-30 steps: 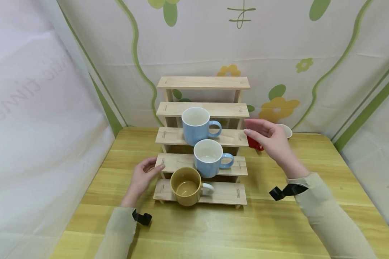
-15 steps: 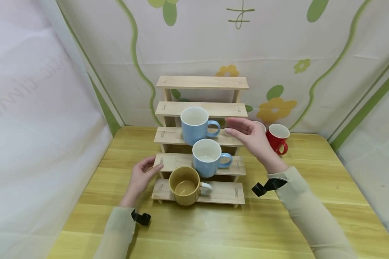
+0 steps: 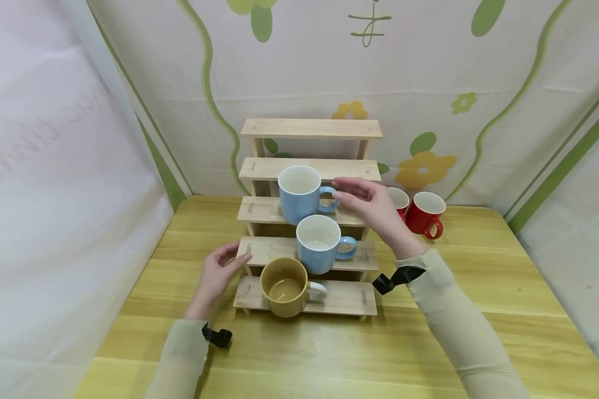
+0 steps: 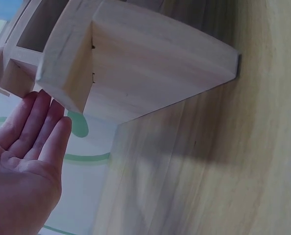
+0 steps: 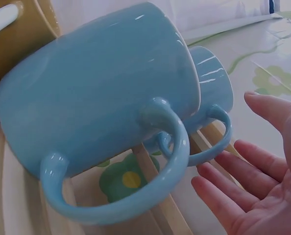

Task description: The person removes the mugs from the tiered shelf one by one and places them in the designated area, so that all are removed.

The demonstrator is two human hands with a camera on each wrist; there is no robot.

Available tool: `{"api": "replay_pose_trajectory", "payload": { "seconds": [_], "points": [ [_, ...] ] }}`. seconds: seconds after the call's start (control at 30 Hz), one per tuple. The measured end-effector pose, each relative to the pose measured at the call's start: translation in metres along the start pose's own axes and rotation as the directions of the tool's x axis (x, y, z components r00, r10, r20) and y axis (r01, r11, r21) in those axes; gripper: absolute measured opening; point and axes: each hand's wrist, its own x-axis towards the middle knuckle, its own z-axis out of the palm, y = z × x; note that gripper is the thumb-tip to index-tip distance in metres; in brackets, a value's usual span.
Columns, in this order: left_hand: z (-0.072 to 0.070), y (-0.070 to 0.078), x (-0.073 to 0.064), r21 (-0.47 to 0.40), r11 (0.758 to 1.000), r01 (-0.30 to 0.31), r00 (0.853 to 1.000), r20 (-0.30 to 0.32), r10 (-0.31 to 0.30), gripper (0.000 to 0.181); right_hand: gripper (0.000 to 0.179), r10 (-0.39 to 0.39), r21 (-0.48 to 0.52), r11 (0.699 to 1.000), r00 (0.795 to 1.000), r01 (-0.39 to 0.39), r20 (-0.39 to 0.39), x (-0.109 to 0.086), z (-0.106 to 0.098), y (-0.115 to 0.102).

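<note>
A five-step wooden display rack (image 3: pixel 309 128) stands on the table. On its middle step sits a light blue mug (image 3: pixel 298 200), handle to the right. Another light blue mug (image 3: pixel 315 252) sits one step lower, and a mustard mug (image 3: pixel 284 299) with a white handle on the lowest. My left hand (image 3: pixel 221 271) holds the rack's left end at the second step from the bottom, thumb over the board, fingers (image 4: pixel 37 117) at its edge. My right hand (image 3: pixel 374 208) is at the upper blue mug's handle, thumb and fingers (image 5: pixel 243 176) spread apart, nothing between them.
Two red mugs with white insides, the right one (image 3: pixel 424 215) in fuller view, stand on the wooden table (image 3: pixel 479 277) right of the rack. The other (image 3: pixel 397 198) is partly behind my right hand. A patterned cloth (image 3: pixel 289 61) hangs behind, with white cloth at the sides.
My right hand has moved left from the red mugs to the upper blue mug's handle, leaving the red mugs in fuller view. My left hand stays at the rack's end.
</note>
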Motion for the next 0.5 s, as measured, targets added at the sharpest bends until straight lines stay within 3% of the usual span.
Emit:
{"api": "replay_pose_trajectory", "payload": {
  "seconds": [0.5],
  "points": [
    [-0.001, 0.005, -0.001, 0.037, 0.999, -0.017, 1.000, -0.001, 0.017, 0.050, 0.038, 0.019, -0.079, 0.997, 1.000, -0.019, -0.002, 0.012, 0.013, -0.004]
  ]
}}
